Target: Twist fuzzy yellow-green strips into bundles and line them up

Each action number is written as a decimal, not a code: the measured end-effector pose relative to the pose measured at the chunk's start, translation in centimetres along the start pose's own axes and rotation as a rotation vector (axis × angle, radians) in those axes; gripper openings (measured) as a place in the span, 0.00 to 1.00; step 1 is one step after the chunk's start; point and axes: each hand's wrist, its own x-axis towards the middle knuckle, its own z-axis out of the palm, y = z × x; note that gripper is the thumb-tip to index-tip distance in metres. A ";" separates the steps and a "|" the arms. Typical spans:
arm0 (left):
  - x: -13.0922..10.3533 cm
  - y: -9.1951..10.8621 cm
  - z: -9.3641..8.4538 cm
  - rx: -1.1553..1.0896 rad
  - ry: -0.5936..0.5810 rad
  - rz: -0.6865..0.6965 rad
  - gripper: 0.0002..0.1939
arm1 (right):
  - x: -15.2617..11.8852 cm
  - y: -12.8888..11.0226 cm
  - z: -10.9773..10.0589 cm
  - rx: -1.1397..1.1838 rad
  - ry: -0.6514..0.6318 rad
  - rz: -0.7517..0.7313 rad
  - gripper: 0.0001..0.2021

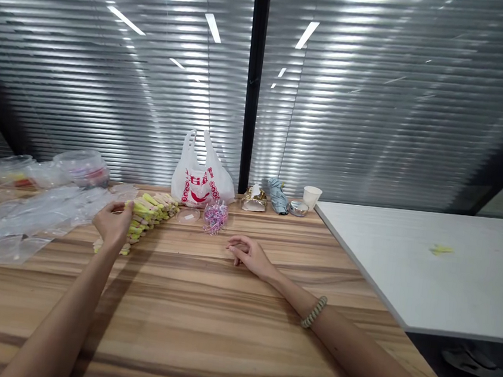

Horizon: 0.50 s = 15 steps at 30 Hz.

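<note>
"where's your left hand?"

"my left hand is at the left edge of the pile of yellow bundles, on the wooden table. its fingers curl inward; i can't tell whether they pinch anything."

"and the right?"

"my right hand is well apart from that pile, fingers loosely bent and slightly apart, nothing visible in them. the pink-and-purple strands lie beyond it, leftward, with the white bag behind those."
</note>
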 end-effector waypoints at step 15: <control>0.4 -1.0 -1.2 0.330 0.018 -0.048 0.20 | -0.1 -0.2 -0.1 -0.026 0.001 -0.014 0.15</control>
